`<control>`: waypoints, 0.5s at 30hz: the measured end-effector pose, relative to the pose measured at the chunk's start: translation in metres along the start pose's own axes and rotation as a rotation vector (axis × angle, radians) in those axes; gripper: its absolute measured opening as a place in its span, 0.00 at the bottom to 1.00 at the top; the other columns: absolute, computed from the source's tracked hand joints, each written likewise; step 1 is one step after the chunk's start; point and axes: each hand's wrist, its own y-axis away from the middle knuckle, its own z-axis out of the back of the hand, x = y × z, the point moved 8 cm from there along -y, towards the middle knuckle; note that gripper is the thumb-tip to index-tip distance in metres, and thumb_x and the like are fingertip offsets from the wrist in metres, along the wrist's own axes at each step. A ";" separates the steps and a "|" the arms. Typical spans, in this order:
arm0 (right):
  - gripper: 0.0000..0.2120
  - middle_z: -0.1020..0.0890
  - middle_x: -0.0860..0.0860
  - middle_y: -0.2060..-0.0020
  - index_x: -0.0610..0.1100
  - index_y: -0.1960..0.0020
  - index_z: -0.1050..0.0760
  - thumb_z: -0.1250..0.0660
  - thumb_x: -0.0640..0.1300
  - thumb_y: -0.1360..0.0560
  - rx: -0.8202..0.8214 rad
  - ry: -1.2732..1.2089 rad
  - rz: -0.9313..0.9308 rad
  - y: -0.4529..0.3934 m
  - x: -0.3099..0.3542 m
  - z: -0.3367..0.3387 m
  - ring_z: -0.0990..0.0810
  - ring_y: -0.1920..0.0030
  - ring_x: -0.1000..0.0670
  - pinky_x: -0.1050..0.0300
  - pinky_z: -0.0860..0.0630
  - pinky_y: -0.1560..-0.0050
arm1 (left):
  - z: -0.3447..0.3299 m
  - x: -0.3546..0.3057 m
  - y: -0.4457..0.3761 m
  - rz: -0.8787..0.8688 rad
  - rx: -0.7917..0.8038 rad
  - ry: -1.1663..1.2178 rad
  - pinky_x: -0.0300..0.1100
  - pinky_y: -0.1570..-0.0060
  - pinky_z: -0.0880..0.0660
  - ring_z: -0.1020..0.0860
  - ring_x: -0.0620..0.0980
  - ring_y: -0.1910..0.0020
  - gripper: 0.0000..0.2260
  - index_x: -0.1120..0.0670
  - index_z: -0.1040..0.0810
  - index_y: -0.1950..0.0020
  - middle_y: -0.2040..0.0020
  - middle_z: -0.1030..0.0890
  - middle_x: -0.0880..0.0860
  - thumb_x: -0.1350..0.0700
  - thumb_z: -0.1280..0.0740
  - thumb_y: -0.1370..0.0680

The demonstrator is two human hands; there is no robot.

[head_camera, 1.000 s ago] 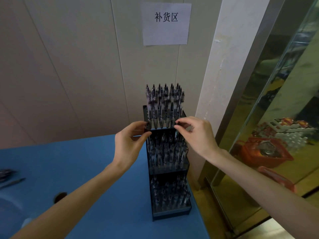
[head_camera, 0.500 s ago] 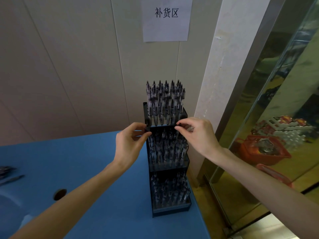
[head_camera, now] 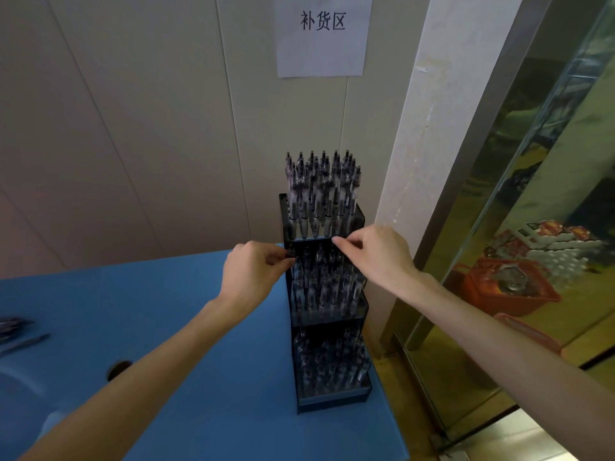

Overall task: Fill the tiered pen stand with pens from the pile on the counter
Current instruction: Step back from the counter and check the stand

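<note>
Your left hand (head_camera: 249,274) pinches a pen (head_camera: 291,253) at the left edge of the stand's (head_camera: 332,399) middle tier. Your right hand (head_camera: 379,257) curls at the tier's upper right, seemingly pinching another pen top, though blurred. Spare pens (head_camera: 16,331) lie far left of both grips.

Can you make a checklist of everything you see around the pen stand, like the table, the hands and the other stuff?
Surface: blue counter, round hole near its left side.
Job's things: black three-tier stand at the counter's right edge, all tiers packed with upright pens; loose pens at far left.
Clutter: nothing seen.
Hands: left hand pinches something small and dark at the stand's left edge; right hand at the middle tier's top, fingers curled, contents unclear.
Cables: nothing seen.
Surroundings: paper sign on the wall, glass panel to the right.
</note>
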 end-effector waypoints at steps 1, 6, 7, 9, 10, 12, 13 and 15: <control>0.18 0.20 0.55 0.74 0.48 0.55 0.14 0.37 0.57 0.18 -0.067 0.031 0.052 0.004 0.007 0.006 0.25 0.76 0.57 0.59 0.24 0.71 | -0.001 -0.002 -0.001 -0.028 0.014 -0.062 0.45 0.60 0.17 0.16 0.42 0.64 0.05 0.51 0.12 0.51 0.62 0.13 0.46 0.51 0.25 0.23; 0.11 0.14 0.55 0.54 0.48 0.47 0.14 0.32 0.53 0.20 -0.231 -0.042 0.312 0.013 0.040 0.018 0.19 0.55 0.56 0.62 0.22 0.55 | -0.007 -0.012 -0.009 -0.165 0.094 -0.451 0.46 0.64 0.22 0.18 0.54 0.65 0.12 0.50 0.15 0.56 0.64 0.15 0.49 0.45 0.32 0.19; 0.11 0.15 0.55 0.53 0.48 0.47 0.14 0.31 0.53 0.21 -0.194 -0.048 0.326 0.011 0.043 0.014 0.20 0.54 0.56 0.62 0.24 0.54 | -0.009 -0.013 -0.010 -0.185 0.116 -0.534 0.45 0.65 0.24 0.19 0.56 0.64 0.14 0.51 0.16 0.57 0.65 0.16 0.51 0.44 0.34 0.19; 0.10 0.15 0.56 0.54 0.50 0.49 0.13 0.30 0.54 0.21 -0.165 -0.043 0.328 0.010 0.046 0.007 0.22 0.52 0.55 0.60 0.24 0.54 | -0.013 -0.014 -0.010 -0.219 0.147 -0.612 0.45 0.67 0.26 0.19 0.57 0.64 0.15 0.51 0.18 0.57 0.64 0.18 0.51 0.43 0.36 0.18; 0.09 0.15 0.56 0.55 0.50 0.49 0.13 0.29 0.52 0.22 -0.172 -0.058 0.323 0.011 0.046 0.005 0.22 0.52 0.55 0.58 0.23 0.54 | -0.014 -0.012 -0.009 -0.227 0.167 -0.613 0.46 0.66 0.26 0.19 0.57 0.63 0.15 0.50 0.19 0.55 0.63 0.17 0.50 0.43 0.37 0.18; 0.06 0.14 0.56 0.55 0.50 0.50 0.13 0.27 0.49 0.23 -0.195 -0.104 0.299 0.014 0.044 0.004 0.22 0.52 0.56 0.56 0.21 0.53 | -0.016 -0.010 -0.007 -0.233 0.200 -0.603 0.45 0.65 0.25 0.18 0.54 0.61 0.13 0.47 0.18 0.53 0.61 0.16 0.48 0.41 0.37 0.18; 0.05 0.14 0.56 0.54 0.49 0.50 0.13 0.26 0.48 0.24 -0.201 -0.135 0.287 0.015 0.043 0.003 0.22 0.51 0.56 0.55 0.21 0.51 | -0.016 -0.009 -0.006 -0.236 0.206 -0.605 0.44 0.66 0.26 0.18 0.53 0.61 0.13 0.46 0.18 0.52 0.61 0.16 0.47 0.41 0.37 0.18; 0.06 0.14 0.56 0.53 0.48 0.49 0.13 0.25 0.47 0.24 -0.185 -0.201 0.275 0.017 0.045 0.001 0.21 0.49 0.55 0.55 0.21 0.48 | -0.015 -0.008 -0.004 -0.233 0.191 -0.599 0.43 0.67 0.29 0.18 0.52 0.62 0.13 0.46 0.17 0.51 0.61 0.16 0.47 0.41 0.38 0.18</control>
